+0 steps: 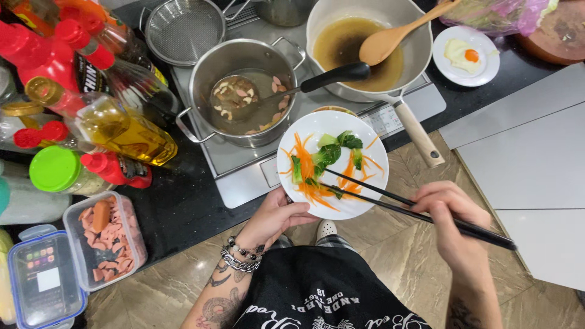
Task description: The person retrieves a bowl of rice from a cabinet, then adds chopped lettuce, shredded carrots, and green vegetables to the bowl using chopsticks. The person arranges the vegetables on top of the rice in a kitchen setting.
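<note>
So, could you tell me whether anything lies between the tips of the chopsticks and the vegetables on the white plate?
Nothing visible does. The right hand holds the black chopsticks, whose tips already rest among the carrot strips and greens. The left hand grips the white plate at its near rim, clear of the tips.

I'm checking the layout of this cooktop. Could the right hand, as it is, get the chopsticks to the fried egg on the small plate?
Probably yes. The right hand holds the chopsticks free, and the fried egg lies uncovered; only the pan handle lies partly between.
</note>
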Demonstrator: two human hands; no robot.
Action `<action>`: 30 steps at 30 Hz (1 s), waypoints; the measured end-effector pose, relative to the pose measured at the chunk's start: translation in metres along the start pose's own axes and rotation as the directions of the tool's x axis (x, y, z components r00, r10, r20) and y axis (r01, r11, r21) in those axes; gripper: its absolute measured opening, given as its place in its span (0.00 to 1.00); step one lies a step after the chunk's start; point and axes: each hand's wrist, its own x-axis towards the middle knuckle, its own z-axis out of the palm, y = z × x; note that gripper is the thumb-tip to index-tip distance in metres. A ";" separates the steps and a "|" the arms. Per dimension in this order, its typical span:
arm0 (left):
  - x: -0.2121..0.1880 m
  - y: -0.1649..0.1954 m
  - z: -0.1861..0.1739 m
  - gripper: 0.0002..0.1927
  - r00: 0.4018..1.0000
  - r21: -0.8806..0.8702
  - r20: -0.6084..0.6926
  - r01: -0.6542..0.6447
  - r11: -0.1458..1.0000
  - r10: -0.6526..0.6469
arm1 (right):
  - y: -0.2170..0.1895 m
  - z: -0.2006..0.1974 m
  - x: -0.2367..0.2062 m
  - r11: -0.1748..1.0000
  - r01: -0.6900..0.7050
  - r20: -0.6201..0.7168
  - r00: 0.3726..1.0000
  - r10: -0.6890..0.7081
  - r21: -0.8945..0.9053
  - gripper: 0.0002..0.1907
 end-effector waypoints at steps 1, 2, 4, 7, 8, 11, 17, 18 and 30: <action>0.001 -0.001 0.001 0.26 1.000 -0.007 0.007 -0.010 1.000 0.010 | 0.001 0.001 0.004 1.000 0.015 0.032 0.999 -0.014 -0.026 0.10; 0.002 -0.001 0.002 0.26 1.000 -0.003 0.008 -0.012 1.000 0.012 | 0.002 0.004 0.008 0.998 0.033 0.065 0.997 -0.029 -0.050 0.08; 0.002 -0.003 0.004 0.26 1.000 0.004 0.004 -0.014 1.000 0.014 | 0.003 0.005 0.013 0.997 0.035 0.098 0.995 -0.028 -0.070 0.07; 0.002 -0.004 0.007 0.25 1.000 -0.030 -0.012 -0.010 1.000 0.009 | 0.005 -0.002 0.019 0.996 0.020 0.091 0.996 -0.013 -0.084 0.07; 0.002 -0.005 0.008 0.25 1.000 -0.015 -0.026 -0.006 1.000 0.006 | 0.006 -0.006 0.020 0.995 0.030 0.085 0.996 -0.021 -0.097 0.07; 0.001 -0.004 0.008 0.24 0.998 -0.003 -0.055 -0.004 1.000 0.004 | 0.009 -0.018 0.023 0.991 0.036 0.050 0.998 -0.030 -0.126 0.08; -0.002 -0.005 0.007 0.24 0.997 -0.036 -0.082 -0.011 0.999 0.008 | 0.014 -0.024 0.022 0.999 -0.005 -0.059 0.998 0.003 -0.036 0.13; -0.002 -0.004 0.007 0.24 0.996 -0.039 -0.085 -0.016 0.999 0.012 | 0.015 -0.023 0.023 0.999 0.007 -0.070 0.998 -0.009 -0.035 0.13; -0.019 -0.015 -0.014 0.23 0.989 -0.033 -0.149 -0.008 0.999 0.003 | 0.032 0.000 0.037 0.999 0.033 -0.004 0.999 -0.033 -0.009 0.09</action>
